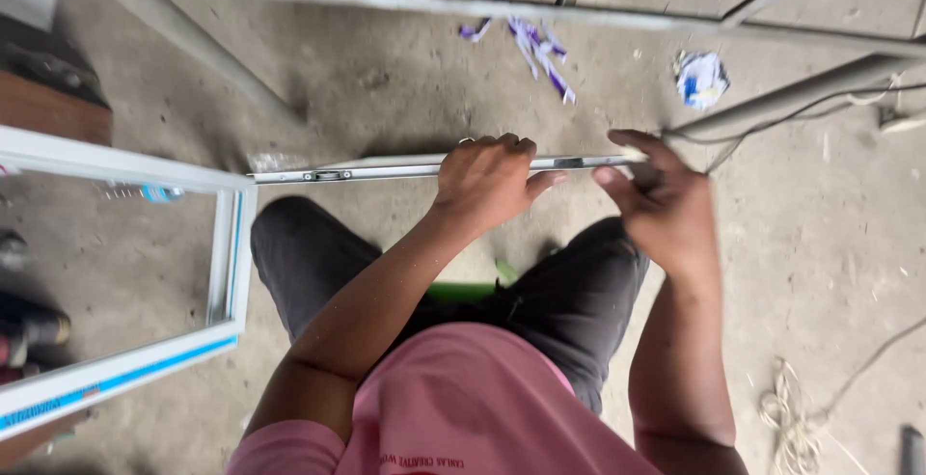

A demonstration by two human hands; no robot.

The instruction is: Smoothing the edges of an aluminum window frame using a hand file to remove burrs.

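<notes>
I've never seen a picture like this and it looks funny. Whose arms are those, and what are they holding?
The camera sits on a person's head and looks down, so you see their own arms, pink shirt and dark trousers. The left hand grips a long, thin metal strip around its middle. The right hand pinches the strip's end; it is blurred, so I cannot tell more. Below is a dusty concrete floor. A white window frame with blue tape stands at the left. Torn purple paper scraps and a crumpled paper ball lie on the floor.
</notes>
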